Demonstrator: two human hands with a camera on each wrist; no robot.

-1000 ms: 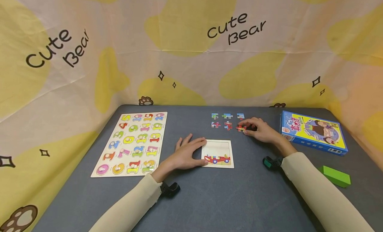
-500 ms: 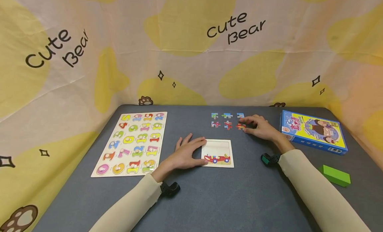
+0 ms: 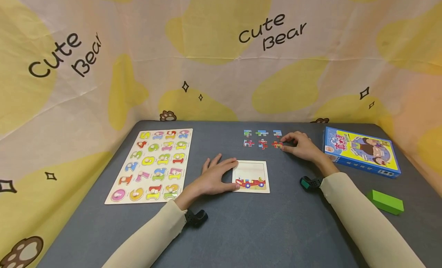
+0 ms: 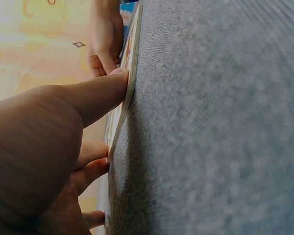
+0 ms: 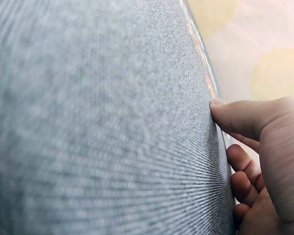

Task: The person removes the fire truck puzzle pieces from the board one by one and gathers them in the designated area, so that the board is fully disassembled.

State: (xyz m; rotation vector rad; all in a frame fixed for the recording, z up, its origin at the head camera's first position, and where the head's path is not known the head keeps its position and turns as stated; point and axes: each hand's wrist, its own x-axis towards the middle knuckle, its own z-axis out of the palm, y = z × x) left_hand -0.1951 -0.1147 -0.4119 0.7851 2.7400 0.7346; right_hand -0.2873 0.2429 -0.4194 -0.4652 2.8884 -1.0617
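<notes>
Right of the frame's centre, the red-and-yellow jigsaw piece point(image 3: 277, 144) is being flanked on its right by the nearer right hand point(image 3: 302, 147), fingertips parted, unclenched; lower, the puzzle tray point(image 3: 251, 169) is being touched by the left hand point(image 3: 214, 181), fingers spread.

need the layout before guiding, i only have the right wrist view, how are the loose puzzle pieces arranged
Observer: The head view shows six puzzle pieces in two rows of three.
Operator: ok, what's happening on the left
Observer: The left hand touches the left edge of the white-bordered puzzle frame.
Operator: and what's over on the right
Observer: A blue-and-yellow box, with a green block apart from it on the near side.
</notes>
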